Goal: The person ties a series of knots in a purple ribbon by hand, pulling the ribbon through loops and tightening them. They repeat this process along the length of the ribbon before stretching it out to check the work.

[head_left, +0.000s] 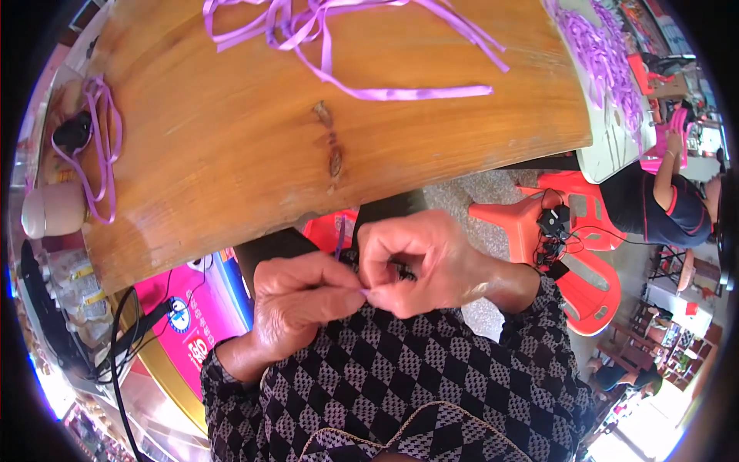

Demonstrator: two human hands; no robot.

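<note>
Fingers (332, 302) of the left hand (289, 304) are pinched together in the head view, thumb against forefinger, with a sliver of purple ribbon (365, 292) showing at their tips. The right hand (431, 266) meets them there, its thumb and forefinger curled into a rounded ring whose tips close on the same spot; most of what they grip is hidden by the fingers. The ribbon is held just short of the near edge of the wooden table (231, 146), above the wearer's lap and in front of a black-and-grey diamond-patterned garment (400, 366). Beyond the left hand, a narrow purple strip (340, 235) shows against something red under the table; whether it joins the pinched piece cannot be told. Across the tabletop, toward the far edge, lies a ribbon tangle (308, 27), one loose end stretching rightward. At the table's left side a ribbon loop (108, 154) lies beside a dark object (73, 132), near a pale rounded object (54, 210). On the right, a ribbon heap (604, 61) covers much of a whitish surface (608, 158). Below it stand a red stool (504, 219) and a co-worker in a dark top (681, 215).
</note>
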